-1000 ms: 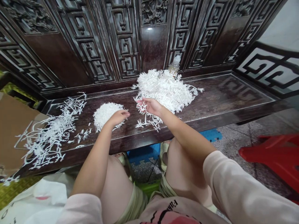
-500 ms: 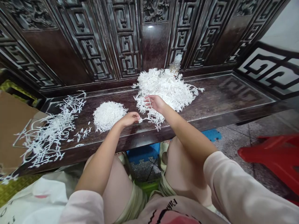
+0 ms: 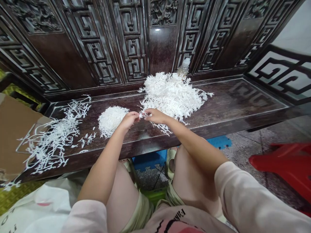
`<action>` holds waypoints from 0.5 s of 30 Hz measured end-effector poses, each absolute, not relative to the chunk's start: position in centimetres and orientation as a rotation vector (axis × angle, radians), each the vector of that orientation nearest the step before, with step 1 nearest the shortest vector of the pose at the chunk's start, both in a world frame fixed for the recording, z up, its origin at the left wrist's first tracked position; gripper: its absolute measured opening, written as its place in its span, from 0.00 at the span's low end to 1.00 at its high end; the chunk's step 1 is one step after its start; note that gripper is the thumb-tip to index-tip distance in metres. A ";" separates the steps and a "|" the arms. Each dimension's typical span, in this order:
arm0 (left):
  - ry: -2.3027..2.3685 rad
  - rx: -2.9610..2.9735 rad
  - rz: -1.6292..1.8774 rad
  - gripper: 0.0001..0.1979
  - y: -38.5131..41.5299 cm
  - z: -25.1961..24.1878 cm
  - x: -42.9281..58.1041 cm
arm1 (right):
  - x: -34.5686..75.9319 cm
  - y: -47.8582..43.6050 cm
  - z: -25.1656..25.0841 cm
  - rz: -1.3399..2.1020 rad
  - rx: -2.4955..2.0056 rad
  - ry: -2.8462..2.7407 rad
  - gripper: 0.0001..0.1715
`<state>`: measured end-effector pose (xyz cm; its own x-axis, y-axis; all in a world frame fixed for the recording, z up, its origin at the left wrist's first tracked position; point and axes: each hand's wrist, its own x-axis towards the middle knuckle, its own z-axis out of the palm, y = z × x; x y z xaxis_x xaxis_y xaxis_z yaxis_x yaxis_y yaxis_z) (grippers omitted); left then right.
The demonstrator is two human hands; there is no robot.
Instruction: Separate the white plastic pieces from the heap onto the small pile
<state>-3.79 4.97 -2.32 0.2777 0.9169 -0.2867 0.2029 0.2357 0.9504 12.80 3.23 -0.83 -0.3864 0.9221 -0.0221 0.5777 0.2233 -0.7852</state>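
Over a dark bench (image 3: 230, 103), the left hand (image 3: 128, 119) and right hand (image 3: 155, 116) each pinch one end of a sprig (image 3: 142, 114), held between the heap (image 3: 110, 118) at left and the pile (image 3: 172, 94) beyond. A sharp snap could likely flick bits off the near edge.
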 end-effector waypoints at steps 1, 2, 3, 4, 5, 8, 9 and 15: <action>1.214 1.244 0.714 0.06 5.0 -2.2 -4.0 | 12.8 3.3 -1.0 1.006 -1.388 -2.044 0.10; 1.216 1.232 0.726 0.07 5.1 -2.1 -4.1 | 12.9 3.4 -1.0 0.997 -1.391 -2.038 0.11; 1.214 1.219 0.740 0.07 5.2 -2.0 -4.3 | 13.1 3.4 -1.0 1.001 -1.389 -2.035 0.13; 1.212 1.202 0.757 0.08 5.2 -1.9 -4.4 | 13.2 3.4 -0.8 1.018 -1.387 -2.035 0.14; 1.211 1.181 0.773 0.08 5.3 -1.8 -4.5 | 13.4 3.4 -0.5 1.042 -1.391 -2.032 0.15; 1.219 1.125 0.823 0.08 5.3 -1.5 -4.7 | 13.7 3.1 0.3 1.132 -1.413 -2.037 0.15; 1.217 1.117 0.841 0.08 5.3 -1.4 -4.7 | 13.8 3.1 0.4 1.150 -1.404 -2.040 0.15; 1.205 1.167 0.904 0.11 5.1 -1.1 -4.5 | 13.4 3.2 0.3 1.291 -1.196 -1.656 0.13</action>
<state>-4.51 5.12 -1.06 0.1702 0.9625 -0.2114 0.0664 0.2028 0.9770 13.39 3.24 0.29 -0.3204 0.9473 -0.0077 0.2387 0.0728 -0.9683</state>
